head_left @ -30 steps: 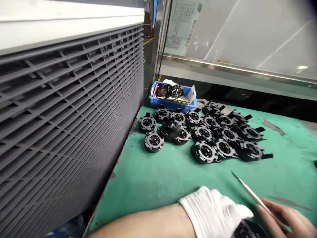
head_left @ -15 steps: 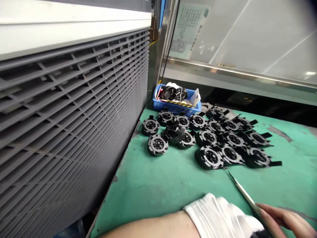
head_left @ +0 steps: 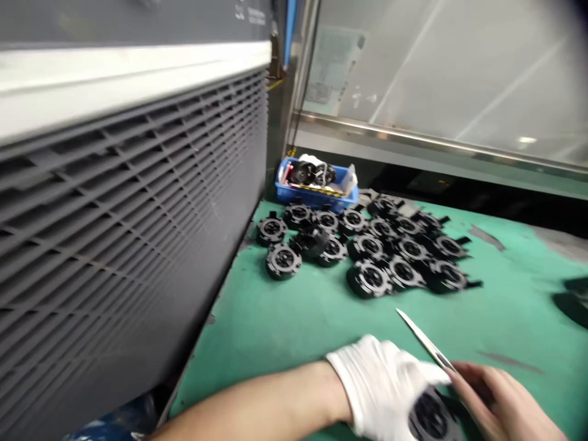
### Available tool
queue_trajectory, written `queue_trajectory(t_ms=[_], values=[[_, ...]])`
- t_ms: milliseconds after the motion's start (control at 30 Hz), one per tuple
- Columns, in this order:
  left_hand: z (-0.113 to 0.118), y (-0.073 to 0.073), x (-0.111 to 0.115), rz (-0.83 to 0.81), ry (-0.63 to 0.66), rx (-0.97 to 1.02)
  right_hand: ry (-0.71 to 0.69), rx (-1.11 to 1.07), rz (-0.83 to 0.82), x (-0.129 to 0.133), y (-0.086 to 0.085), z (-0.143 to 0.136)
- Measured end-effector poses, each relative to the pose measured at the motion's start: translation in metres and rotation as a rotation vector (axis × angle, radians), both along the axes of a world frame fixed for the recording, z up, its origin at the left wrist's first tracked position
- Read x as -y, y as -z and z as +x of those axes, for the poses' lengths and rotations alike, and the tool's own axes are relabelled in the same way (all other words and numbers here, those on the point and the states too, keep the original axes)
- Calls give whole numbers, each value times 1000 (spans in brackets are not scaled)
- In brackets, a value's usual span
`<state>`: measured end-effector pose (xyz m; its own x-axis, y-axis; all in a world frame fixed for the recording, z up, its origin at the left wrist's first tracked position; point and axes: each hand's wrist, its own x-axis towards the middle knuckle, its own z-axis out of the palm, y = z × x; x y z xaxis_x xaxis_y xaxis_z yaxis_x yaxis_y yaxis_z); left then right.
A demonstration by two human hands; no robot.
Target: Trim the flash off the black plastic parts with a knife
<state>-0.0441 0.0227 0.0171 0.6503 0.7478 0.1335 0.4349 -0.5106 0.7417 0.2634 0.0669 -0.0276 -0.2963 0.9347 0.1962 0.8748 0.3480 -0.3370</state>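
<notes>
While a slim tool point(head_left: 423, 340) is pinched by the right grip point(head_left: 498, 395), the stiff-looking disc point(head_left: 432, 418) is best edge-held, as clasped by the left grip point(head_left: 383, 389).

hands point(head_left: 500, 398) 2 | glove point(head_left: 379, 383) 1 | tool point(head_left: 425, 340) 1 | held part point(head_left: 432, 416) 1 | grouped parts point(head_left: 370, 277) 17+ | bin point(head_left: 303, 197) 1

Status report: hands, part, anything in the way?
Gloved left hand holds black part. Right hand holds slim tool. Other parts beyond, clear of both hands.
</notes>
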Motion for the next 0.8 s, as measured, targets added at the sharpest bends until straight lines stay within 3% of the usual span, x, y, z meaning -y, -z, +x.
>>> queue_trajectory(t_ms=[100, 200, 300, 433, 567, 800], values=[[-1, 2, 11, 20, -79, -5, 37, 33, -52, 23, -31, -9], [1, 11, 18, 15, -142, -43, 7, 51, -65, 44, -47, -5], [5, 13, 21, 62, -244, -129, 55, 66, -70, 65, -50, 9], [4, -5, 23, 80, -248, -218, 76, 51, -66, 85, -52, 22], [1, -20, 25, 71, -244, -177, 73, 37, -101, 90, -55, 23], [-7, -10, 29, 66, -240, -81, 92, -30, -184, 94, -57, 10]])
